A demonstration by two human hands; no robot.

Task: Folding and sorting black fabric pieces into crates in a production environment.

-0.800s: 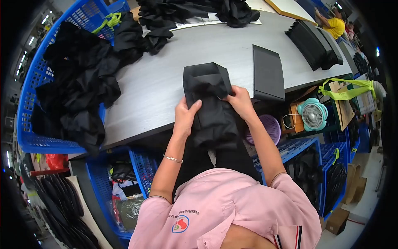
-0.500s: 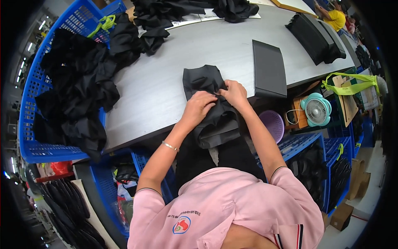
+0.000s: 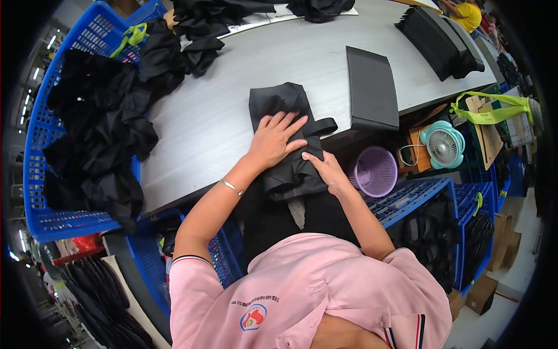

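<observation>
A folded black fabric piece lies at the table's front edge, its lower part hanging over it. My left hand is pressed flat on its middle, fingers spread. My right hand grips its lower right side, thumb on top and fingers mostly hidden underneath. A short black strap sticks out on the right above that hand. A flat dark grey panel lies just to the right of the piece.
Blue crate heaped with black cloth at left; more cloth at back. Stacked black panels at back right. Purple basket, teal fan and crates below right. A person in yellow works at far upper right.
My left hand has moved from the piece's side onto its middle and spread out. My right hand has slid down to the lower right side, and a strap now shows there.
</observation>
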